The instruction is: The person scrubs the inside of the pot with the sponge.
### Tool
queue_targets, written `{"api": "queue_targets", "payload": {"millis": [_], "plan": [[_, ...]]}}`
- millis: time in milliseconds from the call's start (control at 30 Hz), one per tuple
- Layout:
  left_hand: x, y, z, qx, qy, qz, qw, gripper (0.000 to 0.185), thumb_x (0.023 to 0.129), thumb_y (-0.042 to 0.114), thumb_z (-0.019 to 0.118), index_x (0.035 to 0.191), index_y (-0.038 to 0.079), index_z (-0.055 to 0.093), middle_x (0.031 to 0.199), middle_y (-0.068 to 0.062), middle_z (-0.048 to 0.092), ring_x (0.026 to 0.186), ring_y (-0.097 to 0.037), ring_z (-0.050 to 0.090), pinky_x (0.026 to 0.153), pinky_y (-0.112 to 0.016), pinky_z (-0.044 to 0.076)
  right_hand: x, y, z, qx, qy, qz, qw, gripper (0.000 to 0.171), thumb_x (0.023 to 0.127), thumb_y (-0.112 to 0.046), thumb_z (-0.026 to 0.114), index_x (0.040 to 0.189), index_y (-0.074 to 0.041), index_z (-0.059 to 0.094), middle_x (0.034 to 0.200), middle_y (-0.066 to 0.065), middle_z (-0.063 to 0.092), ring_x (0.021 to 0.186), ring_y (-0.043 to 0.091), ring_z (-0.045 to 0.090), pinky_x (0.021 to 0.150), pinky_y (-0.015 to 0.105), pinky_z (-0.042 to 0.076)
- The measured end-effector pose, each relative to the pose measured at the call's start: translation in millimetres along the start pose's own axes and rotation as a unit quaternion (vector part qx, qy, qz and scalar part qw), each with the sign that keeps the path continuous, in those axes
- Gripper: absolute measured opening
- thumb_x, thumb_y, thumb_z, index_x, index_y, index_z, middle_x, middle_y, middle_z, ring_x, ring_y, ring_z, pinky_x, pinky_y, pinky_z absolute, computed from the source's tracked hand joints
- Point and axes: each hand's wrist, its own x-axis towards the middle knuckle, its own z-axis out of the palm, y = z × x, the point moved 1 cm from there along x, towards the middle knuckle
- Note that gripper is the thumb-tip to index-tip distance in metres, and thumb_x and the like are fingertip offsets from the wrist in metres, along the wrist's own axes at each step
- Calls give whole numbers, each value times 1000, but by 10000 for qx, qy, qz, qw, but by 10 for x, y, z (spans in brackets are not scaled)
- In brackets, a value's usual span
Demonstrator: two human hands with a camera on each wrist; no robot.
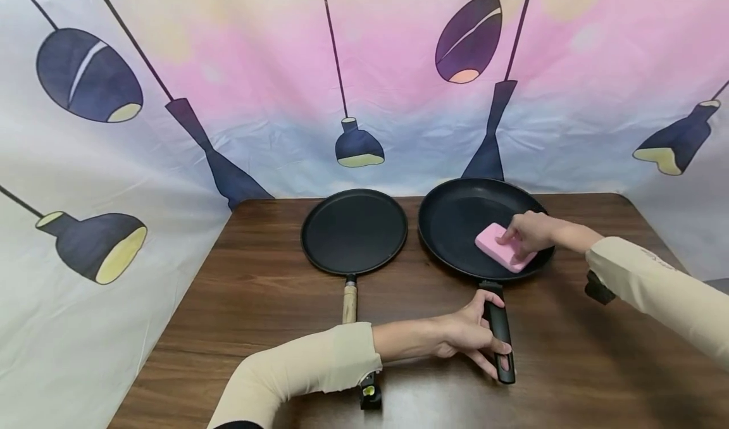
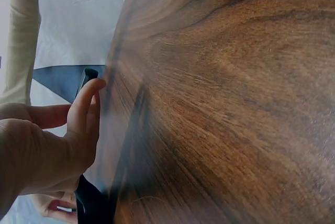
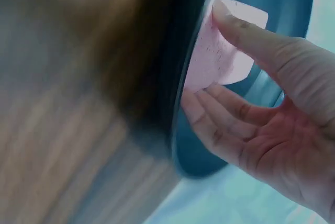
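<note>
A large black frying pan [image 1: 455,226] lies at the right of the table, its black handle [image 1: 499,331] pointing toward me. My left hand [image 1: 464,331] holds that handle, thumb and fingers on either side of it. The left wrist view shows the same hand [image 2: 47,150] around the dark handle [image 2: 94,203]. Inside the pan, toward its right side, a pink sponge [image 1: 491,242] lies under my right hand [image 1: 535,233], which pinches it. Thumb and fingers of the right hand [image 3: 282,114] press opposite edges of the sponge [image 3: 225,51] in the right wrist view.
Left of the frying pan lies a flat black griddle pan [image 1: 354,233] with a wooden handle [image 1: 350,305], partly covered by my left forearm. Both pans rest on a brown wooden table [image 1: 250,296]. Behind it hangs a cloth [image 1: 273,100] printed with lamps.
</note>
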Motion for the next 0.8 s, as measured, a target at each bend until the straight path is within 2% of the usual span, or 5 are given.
{"api": "queue_targets", "payload": {"millis": [167, 267, 400, 600, 800], "plan": [[13, 54, -45, -17, -46, 24, 10000, 56, 93, -16, 60, 118, 27, 35, 88, -37, 69, 96, -53, 70, 85, -60, 61, 180, -388, 222, 67, 844, -393, 9956, 56, 85, -34, 84, 126, 2, 70, 60, 1, 52, 51, 9, 36, 49, 21, 33], [11, 69, -58, 13, -105, -35, 9999, 55, 94, -16, 60, 118, 27, 34, 96, -42, 67, 95, -51, 71, 87, -61, 60, 385, -569, 308, 83, 1462, -278, 9888, 57, 86, -39, 82, 122, 4, 72, 79, 17, 73, 54, 14, 54, 51, 25, 46], [0, 63, -55, 61, -177, -96, 9998, 55, 94, -14, 61, 118, 28, 34, 97, -42, 67, 90, -46, 73, 88, -60, 60, 709, -634, 259, 110, 1620, -140, 9866, 44, 87, -28, 83, 117, 3, 75, 115, 25, 73, 77, 21, 70, 66, 31, 58], [-13, 2, -24, 11, -242, -180, 9995, 55, 95, -13, 61, 118, 29, 35, 76, -21, 67, 82, -39, 73, 87, -58, 61, 968, -324, 55, -359, 1460, -285, 9882, 40, 87, -3, 77, 126, 1, 71, 125, 26, 68, 91, 33, 65, 80, 43, 58], [-23, -26, -16, -54, -231, -131, 9996, 55, 95, -14, 61, 119, 29, 36, 74, -15, 65, 77, -36, 72, 85, -56, 63, 815, 155, -104, -2158, 2058, 24, 9545, 19, 83, 1, 72, 99, -6, 79, 108, 26, 62, 105, 48, 57, 87, 62, 53]]}}
